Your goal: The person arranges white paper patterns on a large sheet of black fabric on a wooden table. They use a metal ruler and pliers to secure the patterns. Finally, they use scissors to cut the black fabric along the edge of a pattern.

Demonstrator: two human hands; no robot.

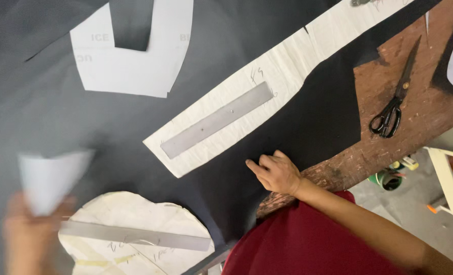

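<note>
Dark fabric covers the worktop; the right hand rests on it at lower centre, fingers curled, holding nothing. Lower left, the blurred left hand grips a pale paper piece — beside a rounded pattern.

A long white paper pattern piece lies diagonally on the fabric, and a flat grey metal ruler rests along it as a weight. Near the top there is a white paper pattern with a square notch cut in its upper edge. At the bottom, a rounded cream paper pattern lies under a second metal ruler. On the bare part of the worn brown wooden table, black scissors lie closed, handles toward the table edge. Below the edge stands a green cup with small tools, just beside a white frame.
</note>
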